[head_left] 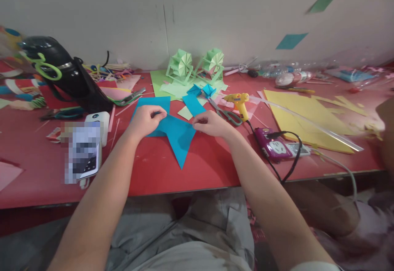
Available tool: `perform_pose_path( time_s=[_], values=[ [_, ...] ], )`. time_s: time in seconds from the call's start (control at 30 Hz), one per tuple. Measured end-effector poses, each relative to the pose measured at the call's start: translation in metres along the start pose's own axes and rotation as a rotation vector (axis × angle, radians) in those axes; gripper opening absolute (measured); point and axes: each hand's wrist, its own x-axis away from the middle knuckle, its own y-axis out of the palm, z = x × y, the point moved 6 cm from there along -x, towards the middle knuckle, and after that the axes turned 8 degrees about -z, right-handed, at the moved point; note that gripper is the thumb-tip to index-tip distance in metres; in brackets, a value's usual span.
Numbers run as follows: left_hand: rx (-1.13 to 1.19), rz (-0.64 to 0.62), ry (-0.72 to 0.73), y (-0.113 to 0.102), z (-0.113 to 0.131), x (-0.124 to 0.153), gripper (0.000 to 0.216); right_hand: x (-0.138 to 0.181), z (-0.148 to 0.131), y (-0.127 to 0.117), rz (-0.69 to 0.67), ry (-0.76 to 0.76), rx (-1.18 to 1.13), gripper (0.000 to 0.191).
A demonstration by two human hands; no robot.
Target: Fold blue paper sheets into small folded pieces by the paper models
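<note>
A blue paper sheet folded into a downward-pointing triangle point(179, 138) lies on the red table point(215, 168). My left hand point(146, 118) pinches its upper left corner, fingers closed on the paper. My right hand point(210, 124) pinches the upper right corner in the same way. Behind the triangle lie another flat blue sheet point(154, 103) and a blue strip point(193, 104). Two small folded blue pieces point(203, 90) sit further back.
Two green paper models point(195, 67) stand at the back on green sheets. Scissors point(226, 114), a yellow glue gun point(240, 103), a purple power strip point(273, 144) with a black cord and yellow sheets point(310, 119) lie right. A phone point(84, 150) and black bag point(72, 78) sit left.
</note>
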Motion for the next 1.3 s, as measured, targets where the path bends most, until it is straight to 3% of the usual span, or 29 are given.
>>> perform_pose_path(
  time_s=[0.13,0.23,0.5,0.63,0.73,1.0,1.3],
  values=[
    [-0.042,0.093,-0.056,-0.013,-0.015,0.002,0.016,0.002,0.008,-0.012,0.139,0.049,0.098,0.017],
    [-0.038,0.036,-0.014,-0.005,-0.011,0.0,0.018,0.004,0.005,-0.019,0.282,-0.018,0.04,0.019],
    [-0.034,-0.034,0.049,0.02,0.014,0.0,0.022,-0.004,-0.005,0.005,0.09,-0.124,0.037,0.03],
    [-0.089,-0.016,0.219,0.027,0.026,0.002,0.019,-0.005,-0.008,0.013,0.074,-0.154,0.081,0.025],
    [-0.066,-0.052,0.269,0.034,0.034,0.002,0.016,-0.005,-0.01,0.016,0.093,-0.177,0.117,0.024],
    [-0.131,-0.01,0.143,0.024,0.026,0.0,0.013,-0.003,-0.01,0.007,0.185,-0.205,0.116,0.025],
    [-0.151,0.109,-0.056,-0.004,-0.016,0.0,0.01,0.008,-0.005,-0.023,0.355,-0.16,0.081,0.023]
  ],
)
